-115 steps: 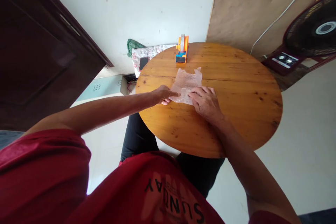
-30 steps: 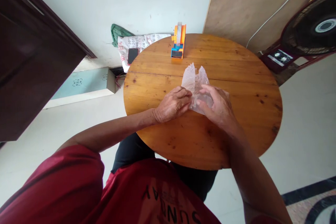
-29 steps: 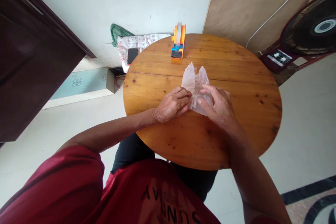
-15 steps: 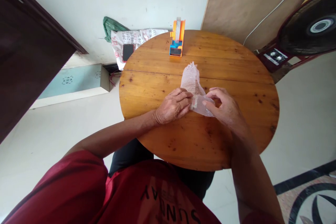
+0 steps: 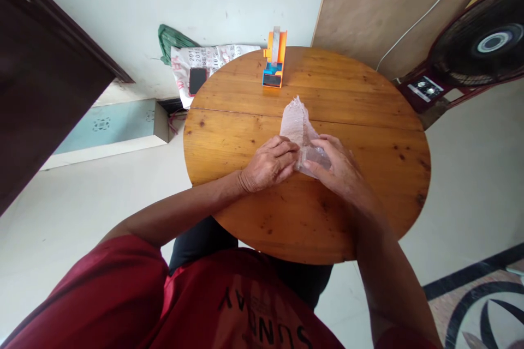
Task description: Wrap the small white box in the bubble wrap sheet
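A sheet of pale pink, see-through bubble wrap [image 5: 295,118] lies partly folded near the middle of the round wooden table [image 5: 229,136]. Its far end is ragged and points away from me. Curled fingers of my left hand [image 5: 272,163] press and grip its near left edge. On the other side, my right hand [image 5: 338,166] has thumb and fingers around the near right part of the wrap, with film between them. A brownish tint shows through the folds; whether something lies inside, I cannot tell.
An orange and blue tape dispenser [image 5: 274,60] with a roll of tape stands at the table's far edge. Behind the table's left side are a printed white sack [image 5: 182,65], a dark phone-like object [image 5: 197,82] and a green bag [image 5: 174,43]. A large fan [image 5: 487,43] stands at right.
My right hand has moved left, toward my left hand, bringing the right part of the bubble wrap inward. My left hand stays in place on the wrap. The view has shifted slightly.
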`<state>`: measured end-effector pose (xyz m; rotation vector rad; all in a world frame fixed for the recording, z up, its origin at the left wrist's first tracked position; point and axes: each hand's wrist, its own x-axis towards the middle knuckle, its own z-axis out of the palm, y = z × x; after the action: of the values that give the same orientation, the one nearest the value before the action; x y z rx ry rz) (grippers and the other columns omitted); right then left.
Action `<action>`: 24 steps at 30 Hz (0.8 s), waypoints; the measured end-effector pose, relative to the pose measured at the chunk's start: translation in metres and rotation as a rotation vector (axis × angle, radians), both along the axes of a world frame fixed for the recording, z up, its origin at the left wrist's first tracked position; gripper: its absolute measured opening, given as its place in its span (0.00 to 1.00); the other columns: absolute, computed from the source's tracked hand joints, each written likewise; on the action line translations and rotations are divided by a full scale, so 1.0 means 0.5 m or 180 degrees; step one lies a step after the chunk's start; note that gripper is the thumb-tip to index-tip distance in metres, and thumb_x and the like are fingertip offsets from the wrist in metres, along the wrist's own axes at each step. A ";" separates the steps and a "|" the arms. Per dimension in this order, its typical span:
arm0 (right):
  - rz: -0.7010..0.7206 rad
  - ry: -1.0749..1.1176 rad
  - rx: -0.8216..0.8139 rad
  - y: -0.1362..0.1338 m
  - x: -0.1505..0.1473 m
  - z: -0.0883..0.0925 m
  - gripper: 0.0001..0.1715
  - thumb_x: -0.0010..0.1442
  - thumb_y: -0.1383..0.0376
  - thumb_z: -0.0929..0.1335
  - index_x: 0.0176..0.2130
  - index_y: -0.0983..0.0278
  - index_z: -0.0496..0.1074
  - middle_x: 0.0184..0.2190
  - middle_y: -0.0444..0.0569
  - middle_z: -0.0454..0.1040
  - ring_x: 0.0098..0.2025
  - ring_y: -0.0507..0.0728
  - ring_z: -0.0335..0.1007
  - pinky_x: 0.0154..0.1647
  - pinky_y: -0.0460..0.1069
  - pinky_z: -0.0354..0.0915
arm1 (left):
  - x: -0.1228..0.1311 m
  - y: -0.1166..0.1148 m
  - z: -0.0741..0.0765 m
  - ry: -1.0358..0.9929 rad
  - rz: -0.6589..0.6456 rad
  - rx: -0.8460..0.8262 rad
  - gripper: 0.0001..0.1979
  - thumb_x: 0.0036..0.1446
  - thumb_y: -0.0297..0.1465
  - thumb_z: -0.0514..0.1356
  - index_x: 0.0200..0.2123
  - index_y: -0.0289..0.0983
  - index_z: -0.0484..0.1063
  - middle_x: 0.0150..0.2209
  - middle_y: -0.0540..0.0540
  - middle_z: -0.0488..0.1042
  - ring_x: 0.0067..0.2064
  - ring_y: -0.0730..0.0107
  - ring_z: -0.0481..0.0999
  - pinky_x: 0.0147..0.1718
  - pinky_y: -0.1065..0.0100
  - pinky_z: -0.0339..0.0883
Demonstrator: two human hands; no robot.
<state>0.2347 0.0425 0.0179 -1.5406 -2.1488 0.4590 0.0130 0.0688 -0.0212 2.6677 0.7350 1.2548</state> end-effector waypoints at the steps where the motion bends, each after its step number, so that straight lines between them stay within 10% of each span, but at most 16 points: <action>1: -0.0043 -0.0026 0.0004 0.002 0.002 -0.003 0.24 0.62 0.51 0.68 0.53 0.60 0.73 0.58 0.60 0.71 0.60 0.71 0.68 0.60 0.69 0.64 | 0.000 0.000 0.000 -0.0031 -0.0023 0.0044 0.08 0.67 0.30 0.56 0.45 0.37 0.74 0.47 0.40 0.78 0.50 0.60 0.73 0.50 0.57 0.75; 12: -0.0508 0.0100 -0.0612 0.013 0.026 0.009 0.18 0.61 0.50 0.66 0.31 0.61 0.73 0.26 0.46 0.71 0.28 0.56 0.64 0.31 0.51 0.57 | 0.001 0.000 0.002 -0.0042 -0.0054 -0.0024 0.08 0.67 0.31 0.55 0.44 0.36 0.74 0.47 0.40 0.77 0.50 0.60 0.73 0.49 0.56 0.74; 24: -0.0891 0.0337 -0.0436 0.026 0.009 -0.017 0.18 0.54 0.53 0.68 0.22 0.60 0.65 0.19 0.41 0.61 0.24 0.53 0.55 0.26 0.50 0.49 | 0.002 0.001 0.001 0.0045 -0.0052 -0.0193 0.13 0.68 0.33 0.54 0.46 0.36 0.76 0.46 0.37 0.78 0.51 0.59 0.74 0.51 0.54 0.73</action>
<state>0.2393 0.0553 0.0096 -1.8156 -1.8187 0.5863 0.0138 0.0695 -0.0205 2.6313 0.7394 1.1914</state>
